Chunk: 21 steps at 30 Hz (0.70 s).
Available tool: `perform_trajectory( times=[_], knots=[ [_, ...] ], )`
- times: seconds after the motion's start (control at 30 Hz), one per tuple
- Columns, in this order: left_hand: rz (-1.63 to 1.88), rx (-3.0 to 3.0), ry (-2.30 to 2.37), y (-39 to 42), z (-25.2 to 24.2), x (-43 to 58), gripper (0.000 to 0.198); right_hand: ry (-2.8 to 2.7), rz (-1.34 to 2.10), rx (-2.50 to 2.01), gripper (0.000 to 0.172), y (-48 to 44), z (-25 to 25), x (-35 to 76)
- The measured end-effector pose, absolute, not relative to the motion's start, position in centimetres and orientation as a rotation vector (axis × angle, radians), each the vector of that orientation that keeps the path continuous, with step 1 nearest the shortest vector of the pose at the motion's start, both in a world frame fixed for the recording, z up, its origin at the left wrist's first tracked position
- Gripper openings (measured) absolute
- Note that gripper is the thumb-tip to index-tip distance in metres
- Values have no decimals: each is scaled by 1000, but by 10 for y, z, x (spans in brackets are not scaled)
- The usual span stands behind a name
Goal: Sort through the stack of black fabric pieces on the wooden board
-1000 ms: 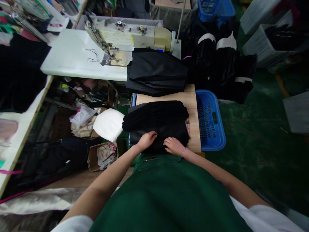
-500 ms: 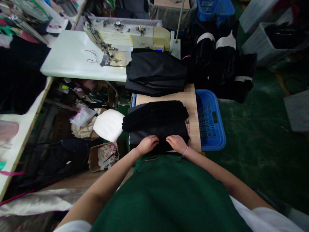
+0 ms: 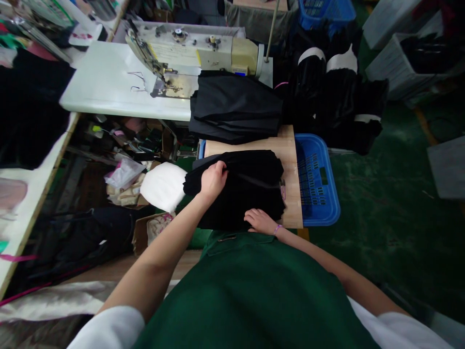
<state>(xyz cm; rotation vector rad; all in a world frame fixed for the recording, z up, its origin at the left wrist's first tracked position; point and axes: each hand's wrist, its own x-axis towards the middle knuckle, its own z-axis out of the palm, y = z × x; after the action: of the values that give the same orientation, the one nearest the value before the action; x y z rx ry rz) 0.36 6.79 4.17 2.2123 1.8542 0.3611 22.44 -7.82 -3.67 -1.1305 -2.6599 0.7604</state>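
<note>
The left hand (image 3: 213, 180) pinches the black cloth (image 3: 243, 194) at its ten o'clock. At five o'clock, the right hand (image 3: 260, 221) rests, fingers loosely extended, unclenched.

Along the wooden board's (image 3: 293, 169) right edge I see a bare strip where a hand could pass, narrowed midway by small pink snips (image 3: 283, 189) beside the black fabric stack (image 3: 247, 194). Another bare band crosses the board between that stack and the dark fabric pile (image 3: 236, 106) covering its far edge. At the left, a rounded white bundle (image 3: 163, 186) crowds in; the right hand (image 3: 260, 221) and green apron (image 3: 261, 281) obstruct the near edge.
</note>
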Motion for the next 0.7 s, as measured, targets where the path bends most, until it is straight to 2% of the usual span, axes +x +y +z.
perform_trajectory(
  times=[0.1, 0.2, 0.3, 0.43, 0.57, 0.63, 0.7],
  knots=[
    [281, 2220, 2036, 77, 41, 9, 18, -2665, 853, -1172, 19, -77, -43, 222],
    [248, 2309, 1904, 65, 44, 14, 10, -2594, 948, -1238, 8, -75, -43, 223],
    [231, 2244, 1499, 34, 38, 16, 11, -2496, 1019, -1309, 10, -71, -43, 226],
    [14, 1903, 1065, -13, 10, 11, 17, -2393, 1028, -1425, 15, -68, -44, 229],
    [6, 1793, 1180, -36, -15, 2, 12, -2353, 965, -1526, 21, -71, -43, 232],
    [22, 1725, 1248, -36, -21, -1, 18, -2392, 925, -1513, 24, -73, -40, 233],
    [32, 1675, 1280, -32, -24, -3, 27, -2476, 904, -1429, 18, -75, -36, 234]
  ],
)
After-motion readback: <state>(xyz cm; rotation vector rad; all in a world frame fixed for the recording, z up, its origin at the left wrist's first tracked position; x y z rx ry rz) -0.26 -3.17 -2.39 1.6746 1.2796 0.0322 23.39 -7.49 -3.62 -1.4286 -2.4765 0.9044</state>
